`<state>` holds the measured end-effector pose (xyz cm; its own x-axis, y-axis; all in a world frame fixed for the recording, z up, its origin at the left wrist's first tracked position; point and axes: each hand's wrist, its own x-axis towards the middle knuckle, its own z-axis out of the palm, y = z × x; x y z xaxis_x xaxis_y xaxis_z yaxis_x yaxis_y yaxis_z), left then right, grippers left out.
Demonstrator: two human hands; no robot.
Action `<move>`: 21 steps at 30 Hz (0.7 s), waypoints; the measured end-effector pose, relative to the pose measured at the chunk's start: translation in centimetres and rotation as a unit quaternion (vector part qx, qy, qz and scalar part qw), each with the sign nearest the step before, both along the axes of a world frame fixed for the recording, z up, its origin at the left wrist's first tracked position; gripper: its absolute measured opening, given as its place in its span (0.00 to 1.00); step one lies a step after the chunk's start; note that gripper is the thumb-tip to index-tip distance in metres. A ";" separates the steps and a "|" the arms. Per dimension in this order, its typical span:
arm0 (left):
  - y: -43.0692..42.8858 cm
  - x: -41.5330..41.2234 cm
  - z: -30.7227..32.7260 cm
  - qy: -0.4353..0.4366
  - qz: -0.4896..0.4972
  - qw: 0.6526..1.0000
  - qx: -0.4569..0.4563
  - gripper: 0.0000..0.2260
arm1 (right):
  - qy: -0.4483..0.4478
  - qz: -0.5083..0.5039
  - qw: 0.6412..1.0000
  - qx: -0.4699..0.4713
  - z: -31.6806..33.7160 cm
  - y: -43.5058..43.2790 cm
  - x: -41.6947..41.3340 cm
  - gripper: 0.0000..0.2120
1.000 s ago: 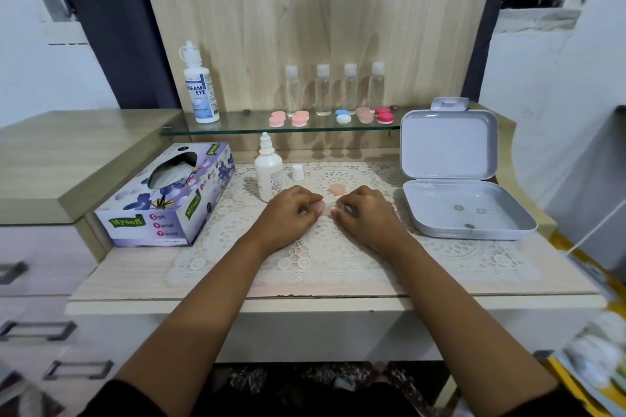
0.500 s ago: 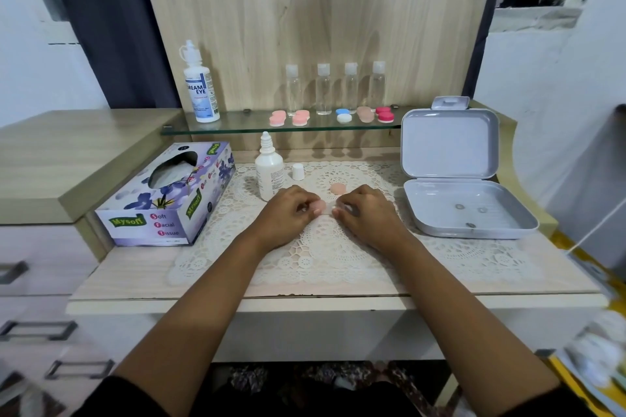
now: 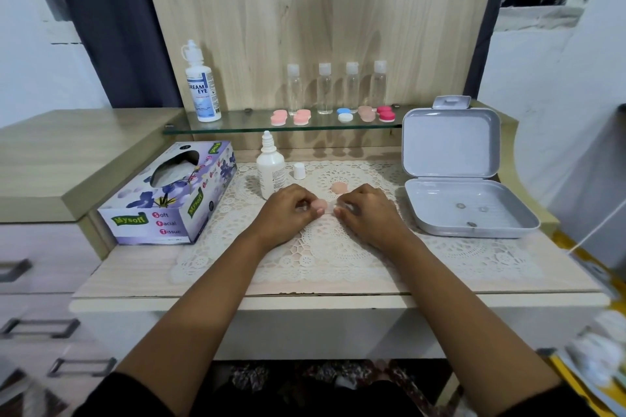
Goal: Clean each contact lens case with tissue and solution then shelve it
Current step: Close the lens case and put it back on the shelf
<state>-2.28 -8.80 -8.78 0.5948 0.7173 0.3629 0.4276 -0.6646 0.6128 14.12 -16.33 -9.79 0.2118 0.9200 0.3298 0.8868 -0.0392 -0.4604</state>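
Both hands rest on the lace mat (image 3: 332,257) at mid-desk: left hand (image 3: 288,210) pinches the left end of the pink lens case (image 3: 321,204) with curled fingers, right hand (image 3: 369,213) pinches its right end likewise. Loose pink cap (image 3: 338,187) lies just behind the case toward the back edge; uncapped solution bottle (image 3: 270,173) and its white cap (image 3: 299,170) stand behind the left hand. Tissue box (image 3: 169,193) at left edge, open grey box (image 3: 467,210) at right edge, other cases (image 3: 279,117) on the glass shelf (image 3: 237,125) above the back edge.
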 end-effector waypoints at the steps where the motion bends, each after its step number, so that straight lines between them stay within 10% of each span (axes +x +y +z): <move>1: 0.0 -0.1 0.0 0.002 -0.007 1.000 0.001 0.11 | 0.001 0.001 1.000 0.000 0.0 0.0 0.0 0.13; 21: 0.1 0.0 -0.1 0.005 -0.007 1.000 0.000 0.10 | 0.004 -0.001 1.000 -0.003 0.1 -0.3 -0.1 0.12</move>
